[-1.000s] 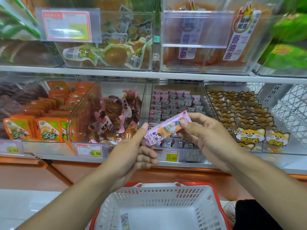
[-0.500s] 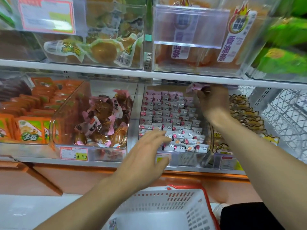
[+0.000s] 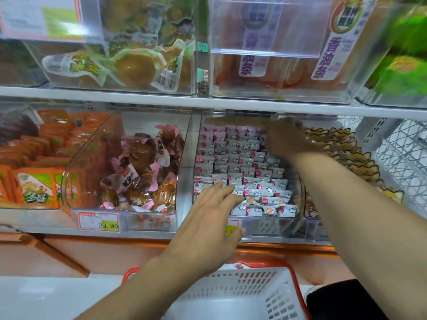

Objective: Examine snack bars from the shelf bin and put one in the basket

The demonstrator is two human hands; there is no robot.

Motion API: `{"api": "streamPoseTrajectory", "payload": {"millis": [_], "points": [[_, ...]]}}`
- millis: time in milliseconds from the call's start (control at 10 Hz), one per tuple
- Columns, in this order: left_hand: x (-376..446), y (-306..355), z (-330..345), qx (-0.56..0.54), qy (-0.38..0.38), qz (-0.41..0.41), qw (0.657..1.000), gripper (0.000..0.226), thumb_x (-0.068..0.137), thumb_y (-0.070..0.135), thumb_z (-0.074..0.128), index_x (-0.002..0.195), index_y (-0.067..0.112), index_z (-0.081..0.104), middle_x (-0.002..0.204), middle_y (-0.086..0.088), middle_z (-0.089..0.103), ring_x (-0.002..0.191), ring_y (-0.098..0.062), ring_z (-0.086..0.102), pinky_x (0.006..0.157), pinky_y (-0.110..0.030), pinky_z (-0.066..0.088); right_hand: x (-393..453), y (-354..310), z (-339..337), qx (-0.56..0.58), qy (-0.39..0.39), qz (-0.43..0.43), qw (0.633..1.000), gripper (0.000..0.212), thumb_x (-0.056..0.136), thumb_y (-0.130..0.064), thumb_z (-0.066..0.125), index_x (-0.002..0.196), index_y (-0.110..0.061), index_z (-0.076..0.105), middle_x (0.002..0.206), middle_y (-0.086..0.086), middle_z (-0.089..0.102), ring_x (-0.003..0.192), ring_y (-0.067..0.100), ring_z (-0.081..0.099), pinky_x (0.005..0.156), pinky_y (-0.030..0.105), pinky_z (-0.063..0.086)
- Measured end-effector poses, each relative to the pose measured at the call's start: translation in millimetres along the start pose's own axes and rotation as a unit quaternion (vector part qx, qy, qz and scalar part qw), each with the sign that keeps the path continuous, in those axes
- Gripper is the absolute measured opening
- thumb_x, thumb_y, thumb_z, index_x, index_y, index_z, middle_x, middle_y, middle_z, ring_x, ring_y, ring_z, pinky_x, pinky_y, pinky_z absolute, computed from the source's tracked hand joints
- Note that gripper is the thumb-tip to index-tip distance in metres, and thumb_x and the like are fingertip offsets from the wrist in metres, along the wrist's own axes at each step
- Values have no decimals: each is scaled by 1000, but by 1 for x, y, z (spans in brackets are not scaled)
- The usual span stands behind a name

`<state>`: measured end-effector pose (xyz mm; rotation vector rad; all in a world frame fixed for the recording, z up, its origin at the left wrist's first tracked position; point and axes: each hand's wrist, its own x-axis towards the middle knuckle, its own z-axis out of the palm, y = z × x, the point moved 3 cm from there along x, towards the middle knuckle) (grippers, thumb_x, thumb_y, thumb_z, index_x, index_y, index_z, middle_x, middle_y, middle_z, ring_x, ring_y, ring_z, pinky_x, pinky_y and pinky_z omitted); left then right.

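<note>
Small pink-and-white wrapped snack bars (image 3: 242,172) fill the clear plastic bin (image 3: 298,204). Left hand (image 3: 208,227) flat, fingers spread, at the bin's front; right hand (image 3: 286,139) at the bin's back, blurred, grip unclear.

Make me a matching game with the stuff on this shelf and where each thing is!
Things:
1. left hand
2. right hand
3. basket
4. price tag reading 29.90

Places:
A. below the shelf, at the bottom
B. at the front of the snack bar bin
C. deep at the back of that bin
D. on the bin of brown pink-wrapped snacks

Pairs: 1-B, 2-C, 3-A, 4-D
</note>
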<state>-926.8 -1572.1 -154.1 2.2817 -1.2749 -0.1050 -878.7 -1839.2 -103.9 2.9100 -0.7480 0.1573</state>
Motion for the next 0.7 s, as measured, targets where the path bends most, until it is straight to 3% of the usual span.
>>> {"api": "streamPoseTrajectory", "payload": {"millis": [100, 200, 300, 400, 500, 600, 700], "points": [[0, 0, -1, 6, 5, 8, 1000, 65, 94, 45, 63, 151, 42, 31, 162, 21, 20, 151, 1, 1, 109, -17, -13, 4, -3, 7, -46, -56, -11, 997, 49, 94, -11, 45, 143, -9, 45, 151, 25, 43, 142, 45, 35, 117, 63, 25], [0, -2, -2, 12, 1, 13, 1000, 65, 94, 45, 63, 151, 41, 32, 163, 20, 20, 151, 0, 1, 111, -16, -13, 5, -3, 7, -61, -72, -14, 995, 51, 94, -9, 43, 145, -10, 45, 157, 23, 36, 146, 45, 28, 120, 63, 18], [-1, -3, -3, 6, 3, 21, 1000, 65, 94, 45, 63, 151, 40, 32, 163, 19, 20, 152, -2, 2, 116, -19, -6, -1, -6, 3, -31, -54, -5, 998, 46, 92, -6, 44, 137, -7, 53, 152, 24, 43, 143, 43, 33, 120, 60, 22], [-2, -3, -7, 1, 5, 27, 1000, 66, 94, 41, 66, 152, 38, 34, 163, 19, 21, 151, 1, 3, 108, -7, -12, -12, -5, -9, 39, 3, 13, 999, 44, 93, -7, 49, 137, -10, 56, 143, 19, 53, 139, 38, 40, 119, 54, 28], [-8, -5, -14, -11, 27, 27, 999, 64, 93, 35, 68, 149, 37, 38, 160, 21, 27, 148, 6, 8, 102, 3, -12, -34, 1, -23, 130, 42, 65, 988, 45, 95, -19, 56, 140, -18, 56, 140, 19, 54, 128, 39, 50, 110, 49, 43], [-20, -4, -28, -47, 50, 14, 998, 62, 93, 33, 69, 147, 38, 41, 155, 22, 33, 144, 8, 19, 115, -5, 3, -67, 4, -40, 187, 54, 117, 974, 30, 96, -27, 62, 124, -16, 68, 117, 18, 67, 96, 32, 67, 83, 35, 57], [-37, -3, -60, -102, 137, -37, 985, 54, 90, 29, 73, 138, 40, 51, 142, 22, 50, 129, 7, 40, 117, -26, 32, -114, 11, -58, 226, 49, 117, 966, 15, 94, -21, 64, 100, -11, 74, 91, 14, 75, 69, 23, 66, 61, 28, 50]]}}
